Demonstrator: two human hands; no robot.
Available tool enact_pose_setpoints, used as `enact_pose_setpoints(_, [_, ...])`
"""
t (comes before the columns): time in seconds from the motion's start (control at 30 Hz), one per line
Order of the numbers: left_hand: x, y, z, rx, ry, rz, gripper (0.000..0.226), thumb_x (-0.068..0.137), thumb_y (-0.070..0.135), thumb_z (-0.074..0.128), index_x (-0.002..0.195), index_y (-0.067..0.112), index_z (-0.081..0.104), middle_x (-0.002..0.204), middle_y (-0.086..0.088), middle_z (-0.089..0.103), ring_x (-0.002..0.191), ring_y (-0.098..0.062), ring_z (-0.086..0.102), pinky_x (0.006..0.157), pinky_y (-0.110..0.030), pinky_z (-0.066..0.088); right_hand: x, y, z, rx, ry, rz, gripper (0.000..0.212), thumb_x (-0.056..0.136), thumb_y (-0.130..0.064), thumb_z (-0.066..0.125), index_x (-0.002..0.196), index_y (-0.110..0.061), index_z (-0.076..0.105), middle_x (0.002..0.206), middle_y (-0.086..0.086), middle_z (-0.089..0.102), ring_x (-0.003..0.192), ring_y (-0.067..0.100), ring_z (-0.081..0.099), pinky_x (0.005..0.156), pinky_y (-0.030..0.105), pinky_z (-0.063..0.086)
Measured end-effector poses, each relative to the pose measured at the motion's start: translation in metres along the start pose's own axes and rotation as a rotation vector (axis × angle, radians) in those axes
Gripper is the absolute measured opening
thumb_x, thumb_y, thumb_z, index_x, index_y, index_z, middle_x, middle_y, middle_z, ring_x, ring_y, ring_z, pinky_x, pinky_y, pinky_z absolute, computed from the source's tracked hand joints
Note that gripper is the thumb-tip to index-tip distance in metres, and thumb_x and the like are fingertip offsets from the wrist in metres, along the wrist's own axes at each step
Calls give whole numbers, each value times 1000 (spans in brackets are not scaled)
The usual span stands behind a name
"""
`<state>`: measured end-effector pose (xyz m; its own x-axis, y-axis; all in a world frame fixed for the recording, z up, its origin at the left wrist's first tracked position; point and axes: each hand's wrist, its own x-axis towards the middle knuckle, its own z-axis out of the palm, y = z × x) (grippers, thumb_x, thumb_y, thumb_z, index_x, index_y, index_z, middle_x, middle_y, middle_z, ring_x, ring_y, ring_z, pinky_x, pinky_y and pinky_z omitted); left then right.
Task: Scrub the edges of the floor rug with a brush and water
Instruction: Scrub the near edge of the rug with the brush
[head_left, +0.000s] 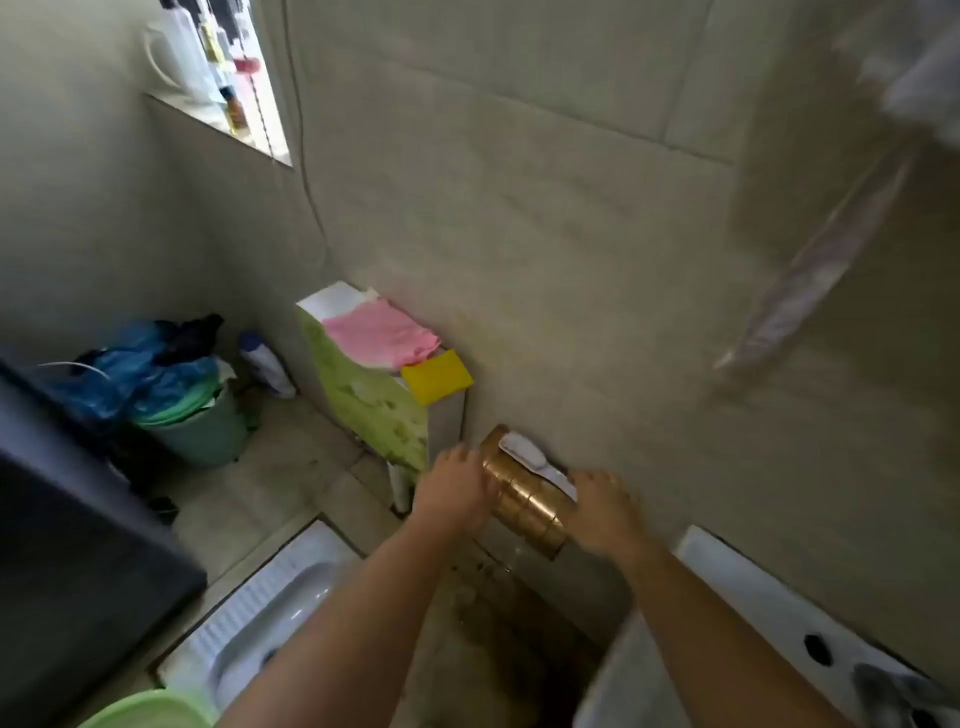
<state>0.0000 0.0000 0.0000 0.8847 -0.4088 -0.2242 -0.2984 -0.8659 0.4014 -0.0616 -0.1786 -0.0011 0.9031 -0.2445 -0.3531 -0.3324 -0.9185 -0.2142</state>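
Bathroom, view blurred by motion. Both arms reach fwd to a gold-brown roll (524, 501), ribbed w/ rings, lying tilted against the tiled wall (571, 234) just above floor level. Could be the rug rolled up, can't tell for sure. Left grip (452, 488), a bare hand, is closed round the roll's upper-left end, fingers curled onto its side. Right grip (602, 506), also bare, is closed over the lower-right end, fingers bent toward the wall; fine detail lost in blur. A white strip (530, 457) lies along the roll's top, between roll & wall. Left of the roll: a white box-like tank (447, 426) against the wall, w/ a green cloth (374, 405) draped down its front, a pink cloth (382, 332) on top & a yellow cloth (436, 376) just beside the pink one. Further left, in the corner, a white bottle (265, 364) leans near a teal bucket (202, 431) stuffed w/ blue & dark fabric or bags. A squat toilet pan (270, 603) is set in the floor under the left arm. Green basin rim (150, 709) at bottom left edge. Dark bulky object (78, 519) fills the left side. White sink (779, 623) at lower right, under the right arm. Window ledge (208, 109) upper left holds several bottles. Pale blurred streak (810, 270) upper right, can't ID.
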Motion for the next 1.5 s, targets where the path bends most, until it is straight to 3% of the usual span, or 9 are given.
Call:
enact_pose_setpoints(0.27, [69,-19,58,-70,-179,-43,39,96,35,37,131,16,43,142,-8,39,125,-29,39,96,-38,39,73,13,38,59,-70,93,45,95,-35,46,135,-16,44,134,8,49,124,27,46,103,36,38])
enact_pose_setpoints(0.47, [101,-26,93,-36,-200,-37,59,99,35,36,150,16,14,160,-4,2,147,-23,0,114,-42,20,108,22,66,-157,-48,41,43,97,-38,43,134,-17,40,138,5,44,125,20,43,102,32,37])
enact_pose_setpoints(0.6, [111,-25,112,-22,-240,-35,64,99,35,33,152,15,3,160,-6,-6,147,-24,-9,119,-40,11,123,23,77,-338,-66,-32,42,99,-27,42,137,-12,35,140,10,41,127,23,41,102,33,36])
enact_pose_setpoints(0.73, [111,-22,119,3,-242,-46,70,97,34,40,152,12,2,159,-9,-9,146,-28,-9,116,-41,20,134,20,74,-370,35,-59,34,90,-21,62,119,-4,55,117,15,58,105,26,60,84,33,50])
enact_pose_setpoints(0.83, [111,-17,117,24,-294,-54,74,97,35,41,151,10,-2,158,-11,-13,145,-30,-13,115,-43,22,138,22,75,-277,-55,-43,33,99,-27,44,127,-9,44,129,11,53,116,23,55,92,31,46])
enact_pose_setpoints(1.13, [101,-33,80,-83,-262,-96,62,94,33,48,147,13,24,155,-10,16,142,-28,16,112,-43,28,121,3,61,162,-58,104,30,97,-26,44,111,-5,61,112,16,63,100,30,59,70,26,36])
enact_pose_setpoints(1.27, [47,-57,58,-179,-154,-213,58,96,33,45,147,12,24,155,-12,18,139,-29,24,112,-41,30,101,-38,49,182,-62,-39,38,99,-31,45,133,-16,51,127,11,58,114,30,56,83,30,42])
enact_pose_setpoints(1.43, [-41,-98,32,-262,-35,-457,52,96,30,44,142,9,31,149,-13,25,137,-31,27,109,-42,32,74,-113,62,19,-258,-229,37,95,-31,46,119,-7,59,123,16,60,116,34,54,89,32,42])
enact_pose_setpoints(1.5, [-78,-125,23,-287,8,-558,51,94,29,45,140,9,33,147,-12,28,135,-30,29,107,-43,34,61,-158,74,-34,-359,-319,32,94,-29,47,107,-3,62,110,19,63,108,35,58,76,28,43])
